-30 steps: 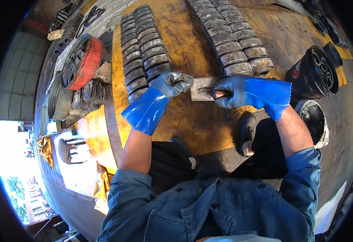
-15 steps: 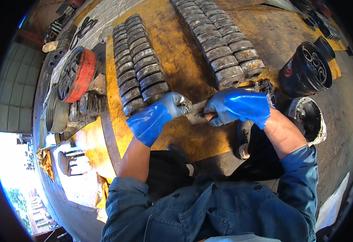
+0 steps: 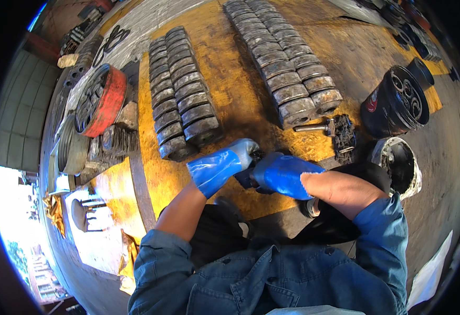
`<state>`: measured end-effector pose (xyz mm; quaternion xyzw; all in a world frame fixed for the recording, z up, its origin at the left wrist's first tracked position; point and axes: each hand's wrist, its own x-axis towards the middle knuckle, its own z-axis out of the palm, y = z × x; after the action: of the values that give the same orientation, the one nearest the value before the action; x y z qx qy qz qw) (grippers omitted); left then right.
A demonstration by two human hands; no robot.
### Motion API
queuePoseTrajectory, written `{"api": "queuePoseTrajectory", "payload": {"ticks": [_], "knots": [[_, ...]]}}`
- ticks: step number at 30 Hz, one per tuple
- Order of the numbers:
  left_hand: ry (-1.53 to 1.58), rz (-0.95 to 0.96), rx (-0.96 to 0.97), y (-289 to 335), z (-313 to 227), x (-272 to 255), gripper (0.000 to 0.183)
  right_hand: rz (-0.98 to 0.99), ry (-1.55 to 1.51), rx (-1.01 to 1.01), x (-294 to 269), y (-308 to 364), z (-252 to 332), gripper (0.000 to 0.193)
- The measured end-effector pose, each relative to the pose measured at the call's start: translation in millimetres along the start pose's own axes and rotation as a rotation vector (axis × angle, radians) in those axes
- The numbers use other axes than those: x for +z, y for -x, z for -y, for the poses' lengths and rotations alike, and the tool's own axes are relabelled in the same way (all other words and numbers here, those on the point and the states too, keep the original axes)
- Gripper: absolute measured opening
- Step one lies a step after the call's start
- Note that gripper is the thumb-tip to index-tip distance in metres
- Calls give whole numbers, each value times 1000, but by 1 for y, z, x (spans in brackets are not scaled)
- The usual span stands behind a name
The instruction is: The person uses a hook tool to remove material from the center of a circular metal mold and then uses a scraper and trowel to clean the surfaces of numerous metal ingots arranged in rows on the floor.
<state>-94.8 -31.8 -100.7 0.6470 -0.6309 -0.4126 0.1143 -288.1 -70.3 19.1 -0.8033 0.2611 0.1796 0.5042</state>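
My left hand (image 3: 232, 158), in a blue rubber glove, is closed, its fingers curled inward in front of my body. Close against it is my right hand (image 3: 282, 176), gloved the same way, with its fingers bent and partly hidden under the glove's back. Between the two hands a small dark thing (image 3: 258, 156) shows, too covered to name. Beyond my hands, greasy metal cylinders stand in two double rows, a left row (image 3: 180, 84) and a longer right row (image 3: 280, 58). A hammer-like tool (image 3: 316, 127) lies beside a dark, grease-caked lump (image 3: 344, 137) to the right.
At the right stand a black bucket (image 3: 369, 113) with metal rings inside and a white-rimmed bucket (image 3: 418, 181) with dark contents. A red round container (image 3: 113, 100) of parts stands at the left near stacked plates (image 3: 119, 140). A stool (image 3: 80, 214) is lower left.
Both hands have come lower and nearer my body. The grey piece seen between them before is now hidden or turned away. The hammer-like tool is now uncovered.
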Motion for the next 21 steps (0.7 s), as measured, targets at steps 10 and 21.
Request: {"api": "queuePoseTrajectory", "payload": {"ticks": [10,21], "knots": [[660,-118,102,-25,-22,2,12,2,486,-176,64,-61,-39,22],[2061,-520,78,-30,45,-63,22,-420,282,-104,-9,-43,-41,28]]}}
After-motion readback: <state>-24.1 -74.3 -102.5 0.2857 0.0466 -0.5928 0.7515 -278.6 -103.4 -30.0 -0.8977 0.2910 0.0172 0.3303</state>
